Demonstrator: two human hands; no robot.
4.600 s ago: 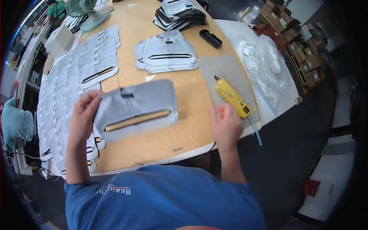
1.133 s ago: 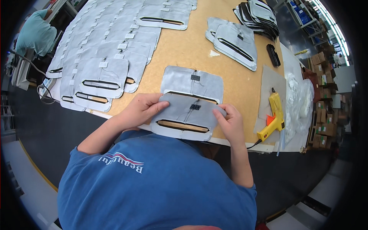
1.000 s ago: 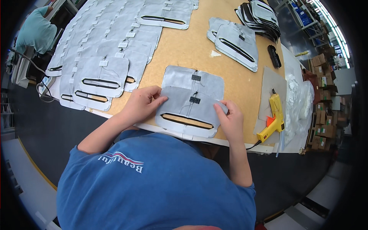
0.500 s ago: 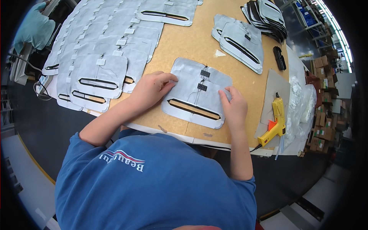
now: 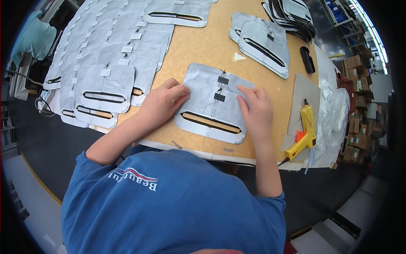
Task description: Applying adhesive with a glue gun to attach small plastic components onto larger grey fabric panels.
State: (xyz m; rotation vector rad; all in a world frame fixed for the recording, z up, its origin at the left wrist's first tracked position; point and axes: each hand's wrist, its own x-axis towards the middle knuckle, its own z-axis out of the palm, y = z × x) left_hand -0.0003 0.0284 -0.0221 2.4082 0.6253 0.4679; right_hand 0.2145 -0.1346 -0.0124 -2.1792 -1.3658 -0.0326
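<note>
Flanking grey panels (image 5: 211, 106) between panel rows (image 5: 108, 48) and glue gun (image 5: 308, 122): right hand (image 5: 257, 109) spread, left hand (image 5: 163, 100), grip unclear

A workshop — many like pieces on one broad counter (image 5: 201, 46).
A pair of grey panels (image 5: 198, 99) lies near the front edge, with rows of similar panels (image 5: 103, 42) overlapping on the left and a thick stack of dark-edged pieces (image 5: 294, 17) at the far right. A yellow glue gun (image 5: 308, 122) rests near clear plastic wrapping (image 5: 330, 112). Beyond stand cardboard boxes (image 5: 356, 137), shelving with blue items (image 5: 335, 15) and a bright strip of light (image 5: 374, 34) — and, to the left, another person in a pale teal top (image 5: 34, 38).
</note>
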